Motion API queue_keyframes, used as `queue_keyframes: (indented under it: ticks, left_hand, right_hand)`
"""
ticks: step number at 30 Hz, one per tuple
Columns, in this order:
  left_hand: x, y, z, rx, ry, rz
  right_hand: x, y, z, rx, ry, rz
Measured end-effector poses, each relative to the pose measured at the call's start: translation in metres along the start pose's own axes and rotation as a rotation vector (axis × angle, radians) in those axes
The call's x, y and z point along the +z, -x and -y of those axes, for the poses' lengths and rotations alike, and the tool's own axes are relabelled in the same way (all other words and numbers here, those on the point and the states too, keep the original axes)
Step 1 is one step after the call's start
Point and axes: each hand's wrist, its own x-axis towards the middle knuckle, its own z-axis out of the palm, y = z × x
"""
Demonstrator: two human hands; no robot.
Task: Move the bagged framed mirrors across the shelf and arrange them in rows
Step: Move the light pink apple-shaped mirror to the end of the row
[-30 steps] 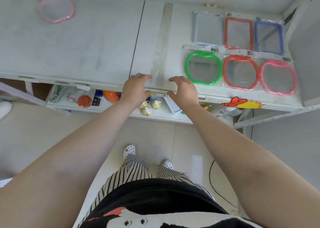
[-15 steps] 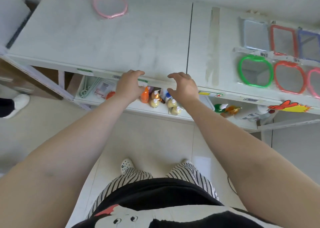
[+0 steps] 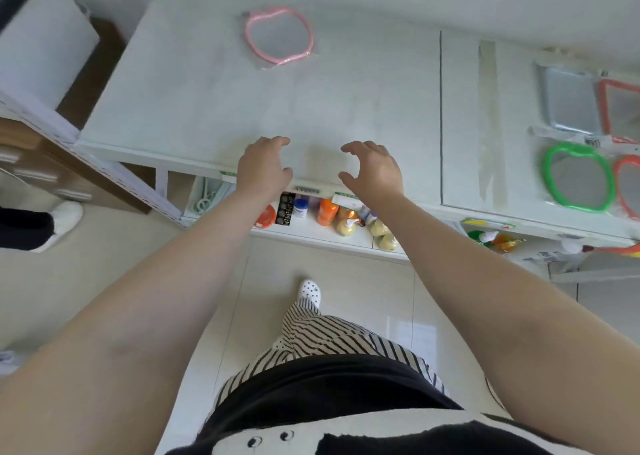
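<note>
Fingers of both the left hand [image 3: 265, 169] and the right hand [image 3: 372, 170] are spread wide and curled, holding nothing, above the shelf [image 3: 363, 94] front edge. From them, the pink bagged mirror [image 3: 279, 35] lies at 12 o'clock, the green mirror [image 3: 576, 177] at 3 o'clock.

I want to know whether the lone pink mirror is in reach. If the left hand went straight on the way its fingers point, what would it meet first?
Bare shelf top, then likely the bagged pink mirror, slightly right of the left hand; depth is unclear.

Bright, even light, soft shadows, wide-angle bending at edges, perhaps slight motion blur.
</note>
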Motion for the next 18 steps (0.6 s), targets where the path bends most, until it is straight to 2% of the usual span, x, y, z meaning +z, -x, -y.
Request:
queue_keyframes:
  ticks: [9,18]
  left_hand:
    - [-0.046,-0.072,0.027,-0.001,-0.076,-0.042]
    - [-0.072,-0.157,0.047,0.057,-0.085,-0.004]
  right_hand:
    - [-0.001,-0.090,0.038,-0.053,0.045,0.002]
    - [0.007,-0.139,0.072,0.095,0.039,-0.060]
